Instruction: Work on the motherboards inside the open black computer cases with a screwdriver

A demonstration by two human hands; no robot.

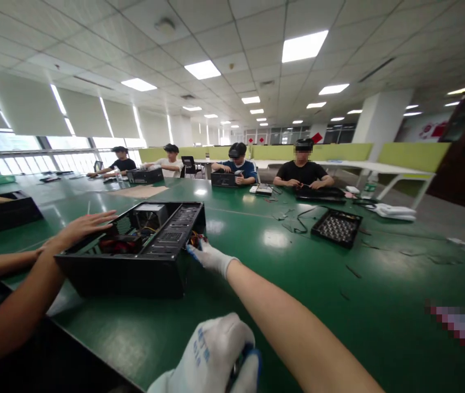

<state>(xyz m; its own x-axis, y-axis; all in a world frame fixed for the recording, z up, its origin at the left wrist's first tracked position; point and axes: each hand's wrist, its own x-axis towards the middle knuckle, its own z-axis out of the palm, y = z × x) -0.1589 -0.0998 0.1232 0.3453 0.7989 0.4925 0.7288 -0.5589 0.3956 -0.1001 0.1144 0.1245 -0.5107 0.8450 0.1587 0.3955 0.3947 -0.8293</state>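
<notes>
An open black computer case (pixel 121 273) lies on the green table, with a metal power supply box and wires showing inside. At its right end, my right hand (pixel 212 259), in a white glove with blue fingertips, pinches a bundle of coloured wires (pixel 196 238). Low in the middle of the view, nearer to me than the case, my left hand (pixel 220 349) is closed in a matching glove. Something small and dark shows between its fingers, too hidden to name. A co-worker's bare hand (pixel 89 224) reaches over the case's left side.
Right of the case are a black tray-like part (pixel 337 226), a black cable (pixel 302 221) and small scraps. Several people sit across the table (pixel 236 218), some with black cases. Another black case (pixel 5 215) stands at the far left. A bottle (pixel 369 186) stands at the right.
</notes>
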